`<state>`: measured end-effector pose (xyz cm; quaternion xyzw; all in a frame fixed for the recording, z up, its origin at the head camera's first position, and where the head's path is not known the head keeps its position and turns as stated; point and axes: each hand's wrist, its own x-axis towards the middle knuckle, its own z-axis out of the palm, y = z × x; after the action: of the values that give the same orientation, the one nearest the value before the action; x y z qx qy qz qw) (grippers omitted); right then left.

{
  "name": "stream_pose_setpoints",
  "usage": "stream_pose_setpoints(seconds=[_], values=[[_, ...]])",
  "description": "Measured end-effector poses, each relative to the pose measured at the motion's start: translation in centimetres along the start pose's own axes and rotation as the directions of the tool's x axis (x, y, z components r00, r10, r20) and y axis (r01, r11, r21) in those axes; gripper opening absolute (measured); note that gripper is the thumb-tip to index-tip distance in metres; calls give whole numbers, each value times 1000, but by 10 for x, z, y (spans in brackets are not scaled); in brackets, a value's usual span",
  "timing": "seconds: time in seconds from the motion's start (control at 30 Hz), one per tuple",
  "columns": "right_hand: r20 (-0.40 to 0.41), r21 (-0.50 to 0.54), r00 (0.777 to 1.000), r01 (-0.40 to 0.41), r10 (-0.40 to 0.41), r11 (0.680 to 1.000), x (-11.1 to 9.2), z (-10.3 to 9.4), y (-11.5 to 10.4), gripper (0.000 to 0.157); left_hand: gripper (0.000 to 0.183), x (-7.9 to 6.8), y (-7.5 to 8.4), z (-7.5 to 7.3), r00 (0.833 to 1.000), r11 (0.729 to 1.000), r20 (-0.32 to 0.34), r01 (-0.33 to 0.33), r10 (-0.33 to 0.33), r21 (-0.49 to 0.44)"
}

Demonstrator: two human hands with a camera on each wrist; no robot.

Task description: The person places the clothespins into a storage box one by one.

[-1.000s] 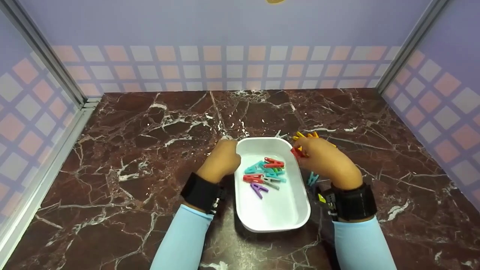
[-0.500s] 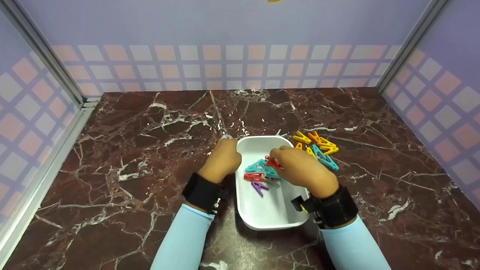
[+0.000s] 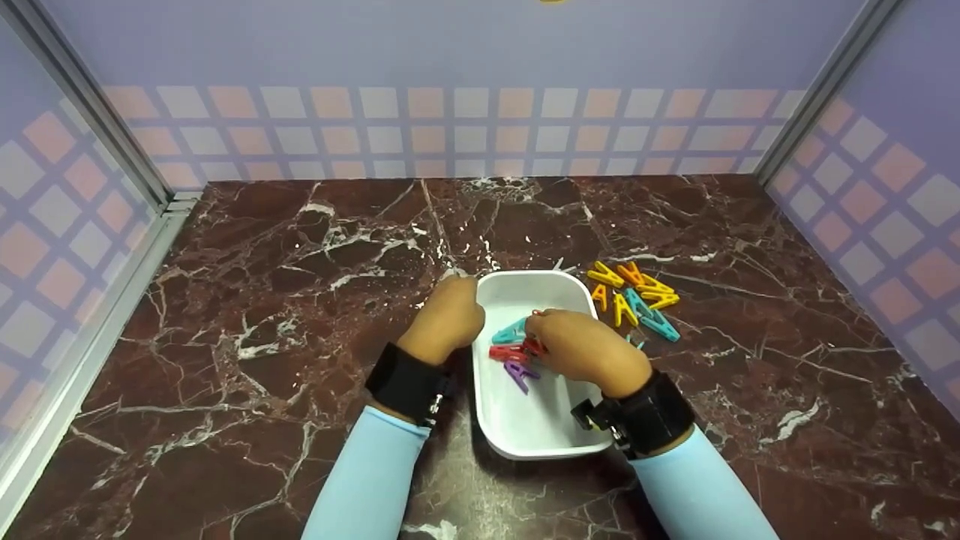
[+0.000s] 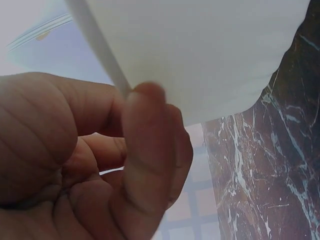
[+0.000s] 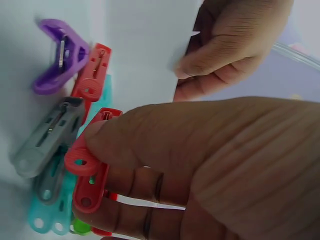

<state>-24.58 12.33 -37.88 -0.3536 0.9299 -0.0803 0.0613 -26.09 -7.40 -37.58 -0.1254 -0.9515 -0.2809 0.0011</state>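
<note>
In the head view, the left hand (image 3: 444,319) held the side of a white tub (image 3: 544,424) on the surface (image 3: 262,337); the right hand (image 3: 589,349) reached inside. Yellow, orange and teal clips (image 3: 637,304) lay just beside the tub. In the left wrist view, the left hand gripped the rim (image 4: 102,47). In the right wrist view, the right hand pinched a red clip (image 5: 90,199) inside the tub, near a gray clip (image 5: 42,145) and a purple clip (image 5: 76,57).

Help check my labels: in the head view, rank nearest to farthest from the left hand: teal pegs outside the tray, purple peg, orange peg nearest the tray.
1. Purple peg: inside the tray.
2. Orange peg: just right of it.
3. Teal pegs: farther right.
</note>
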Motion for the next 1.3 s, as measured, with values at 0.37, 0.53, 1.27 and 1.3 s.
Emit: stream_pose_setpoints(seconds=[0.37, 0.53, 1.27, 1.3], values=[[26, 4, 999, -40, 40, 999, 0, -2, 1, 15, 22, -1, -2, 0, 1000, 999, -10, -27, 28, 25], [37, 12, 996, -86, 85, 996, 0, -5, 1, 20, 23, -1, -2, 0, 999, 998, -16, -37, 38, 46], [-115, 152, 979, -149, 167, 977, -31, -44, 32, 43, 24, -2, -1, 0, 1000, 998, -9, 10, -9, 63], [-124, 158, 976, -157, 178, 975, -33, -45, 35, 42, 24, -2, -1, 0, 1000, 998, -10, 8, -8, 67]])
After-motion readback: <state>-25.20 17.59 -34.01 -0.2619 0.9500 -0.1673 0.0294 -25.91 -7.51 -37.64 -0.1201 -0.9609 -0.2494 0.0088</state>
